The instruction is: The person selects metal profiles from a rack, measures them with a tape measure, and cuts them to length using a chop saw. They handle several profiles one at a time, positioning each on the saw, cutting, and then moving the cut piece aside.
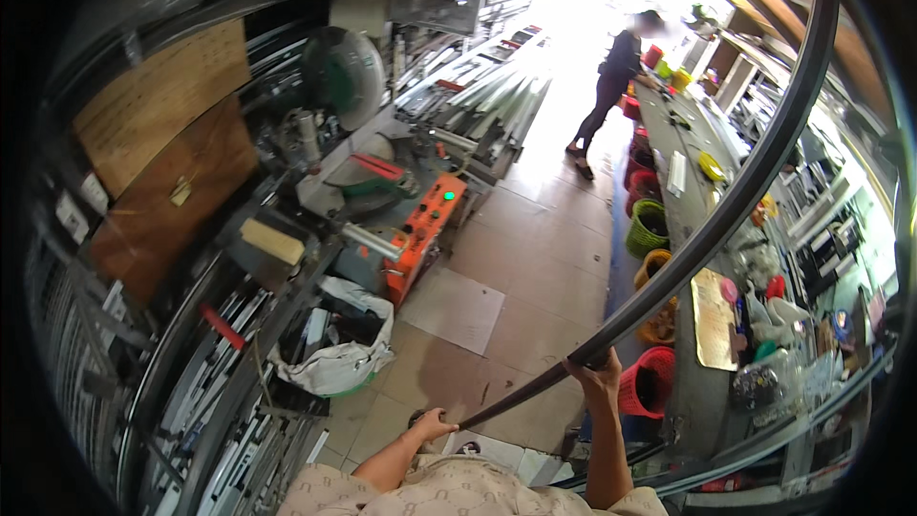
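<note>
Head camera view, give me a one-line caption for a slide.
Both hands, left hand and right hand, hold a long dark bar above a tiled workshop floor.

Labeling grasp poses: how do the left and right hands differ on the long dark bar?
The left hand grips the long dark bar at its near, lower end, low in the picture; the right hand grips it further along and higher. The left forearm lies nearly flat, angled right; the right forearm rises almost straight up. Both are bare and closed around the same bar.
</note>
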Motion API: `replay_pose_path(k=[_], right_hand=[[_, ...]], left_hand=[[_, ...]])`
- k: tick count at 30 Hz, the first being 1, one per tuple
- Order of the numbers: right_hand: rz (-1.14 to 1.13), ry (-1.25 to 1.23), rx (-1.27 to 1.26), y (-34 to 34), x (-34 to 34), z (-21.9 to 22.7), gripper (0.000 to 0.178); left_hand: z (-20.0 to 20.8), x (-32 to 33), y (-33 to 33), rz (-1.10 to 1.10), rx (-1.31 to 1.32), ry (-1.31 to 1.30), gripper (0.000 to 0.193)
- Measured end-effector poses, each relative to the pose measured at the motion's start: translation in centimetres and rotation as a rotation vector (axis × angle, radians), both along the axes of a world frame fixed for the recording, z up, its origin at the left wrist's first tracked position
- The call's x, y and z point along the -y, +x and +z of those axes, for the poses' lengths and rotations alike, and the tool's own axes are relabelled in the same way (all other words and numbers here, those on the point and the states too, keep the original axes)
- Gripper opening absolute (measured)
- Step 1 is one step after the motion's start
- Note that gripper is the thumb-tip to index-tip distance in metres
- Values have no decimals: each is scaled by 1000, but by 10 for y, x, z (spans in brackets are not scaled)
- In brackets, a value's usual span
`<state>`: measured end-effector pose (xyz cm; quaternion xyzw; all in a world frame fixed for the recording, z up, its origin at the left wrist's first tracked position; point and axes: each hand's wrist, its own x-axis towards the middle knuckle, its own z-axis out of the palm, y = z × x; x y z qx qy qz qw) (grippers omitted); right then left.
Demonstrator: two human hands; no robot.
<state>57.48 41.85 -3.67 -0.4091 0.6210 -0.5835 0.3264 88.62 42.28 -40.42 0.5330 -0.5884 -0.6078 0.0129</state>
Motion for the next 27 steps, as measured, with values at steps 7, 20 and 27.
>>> replay_pose_path(k=[7,20,27], right_hand=[[288,-42,173,63,86,13,47],[344,273,285,20,217,-3,33],[397,221,273,13,353,-11,32]], left_hand=[[19,-27,73,219,262,-119,144],[91,-135,73,945,642,-507,120],[227,-66,49,999,1063,-855,112]])
